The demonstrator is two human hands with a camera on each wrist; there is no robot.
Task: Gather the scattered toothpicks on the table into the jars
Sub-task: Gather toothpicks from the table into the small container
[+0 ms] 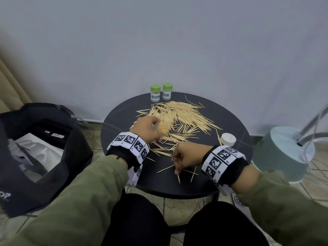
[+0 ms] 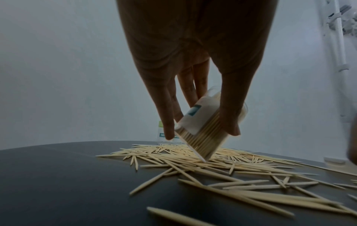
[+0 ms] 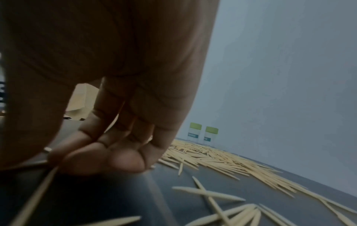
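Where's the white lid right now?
In the head view the white lid lies on the round black table near its right edge, just beyond the right hand and right of the toothpick pile.

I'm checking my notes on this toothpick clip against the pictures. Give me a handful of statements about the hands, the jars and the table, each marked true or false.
1. The left hand holds an open jar packed with toothpicks. True.
2. Both green-lidded jars lie on their sides. False: they stand upright at the far edge of the round table, next to each other.
3. The right hand pinches toothpicks near the table's front. True.
4. The white lid is screwed onto the held jar. False: it lies on the table beside the right hand.
5. All toothpicks are in jars. False: a big pile of toothpicks covers the table.
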